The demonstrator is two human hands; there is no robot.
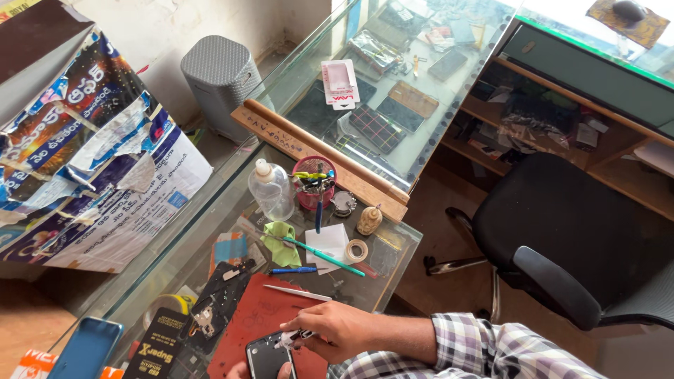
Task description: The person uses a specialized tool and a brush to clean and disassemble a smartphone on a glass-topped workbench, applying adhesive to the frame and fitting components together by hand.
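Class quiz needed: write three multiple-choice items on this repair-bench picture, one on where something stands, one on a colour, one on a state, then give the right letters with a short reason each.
1. Where does the clear plastic bottle stand?
A. on the office chair
B. on the glass table, beside the pink tool cup
C. on the floor

2. What colour is the work mat under the phone?
A. red
B. white
C. yellow

3. What is the right hand doing?
A. resting empty on the chair
B. lifting the bottle
C. gripping a small tool over the dark phone

Answers:
1 B: the bottle sits on the glass table, just left of the pink tool cup.
2 A: the mat shows red around the dark phone.
3 C: its fingers close on the small tool above the phone.
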